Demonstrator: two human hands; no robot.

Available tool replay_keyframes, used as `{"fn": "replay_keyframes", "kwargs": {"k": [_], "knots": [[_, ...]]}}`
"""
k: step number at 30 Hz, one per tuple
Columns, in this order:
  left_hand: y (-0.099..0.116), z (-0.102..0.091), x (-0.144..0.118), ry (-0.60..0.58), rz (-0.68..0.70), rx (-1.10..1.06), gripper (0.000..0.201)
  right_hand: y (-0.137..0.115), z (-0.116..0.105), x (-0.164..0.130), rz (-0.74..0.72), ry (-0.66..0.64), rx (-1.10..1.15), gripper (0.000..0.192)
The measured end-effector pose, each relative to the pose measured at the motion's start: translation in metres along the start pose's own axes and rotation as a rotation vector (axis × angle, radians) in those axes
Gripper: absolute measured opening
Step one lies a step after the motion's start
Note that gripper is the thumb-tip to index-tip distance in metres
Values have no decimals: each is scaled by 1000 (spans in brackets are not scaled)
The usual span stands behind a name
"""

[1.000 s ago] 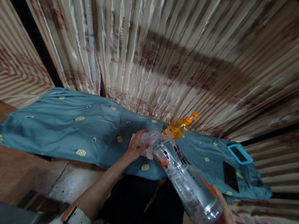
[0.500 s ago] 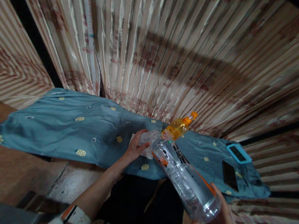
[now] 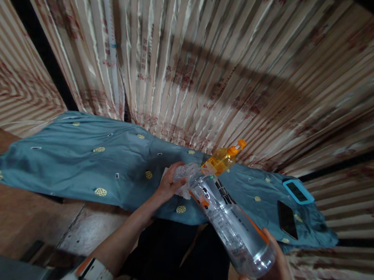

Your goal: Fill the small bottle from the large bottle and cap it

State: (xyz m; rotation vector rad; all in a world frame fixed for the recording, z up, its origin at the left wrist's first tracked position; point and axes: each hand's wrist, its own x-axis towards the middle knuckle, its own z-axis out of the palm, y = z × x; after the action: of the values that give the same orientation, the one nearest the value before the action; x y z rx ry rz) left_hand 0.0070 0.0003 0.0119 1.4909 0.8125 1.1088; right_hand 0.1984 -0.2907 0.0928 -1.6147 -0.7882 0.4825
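Observation:
A large clear plastic bottle (image 3: 231, 225) with an orange and black printed label slants across in front of me, its neck end up and to the left. My left hand (image 3: 168, 186) is closed around the clear plastic at the neck end. Some white, crumpled tissue-like material (image 3: 184, 192) shows beneath those fingers; how it is held is hidden. Under the bottle's base, my right hand (image 3: 278, 274) grips it with the thumb on the near side. Just behind the neck stands an orange pump bottle (image 3: 220, 160) of yellow liquid.
A blue-green cloth with pineapple prints (image 3: 74, 159) covers the narrow table. At its right end lie a black phone (image 3: 287, 219) and a light-blue framed device (image 3: 298, 192). A pleated, patterned curtain (image 3: 187, 69) hangs close behind. Dark poles stand at the sides.

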Motion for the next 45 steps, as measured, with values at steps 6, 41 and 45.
{"fn": "replay_keyframes", "kwargs": {"k": [6,41,45], "knots": [[-1,0,1,4,34,0,59,1,-1,1,-9,-14,3,91],[-1,0,-1,-2,-22,3,64,8,-4,-2,24,-41,-49,116],[-3,2,-1,13,-14,3,65,12,-8,0,-22,-55,-90,108]]}}
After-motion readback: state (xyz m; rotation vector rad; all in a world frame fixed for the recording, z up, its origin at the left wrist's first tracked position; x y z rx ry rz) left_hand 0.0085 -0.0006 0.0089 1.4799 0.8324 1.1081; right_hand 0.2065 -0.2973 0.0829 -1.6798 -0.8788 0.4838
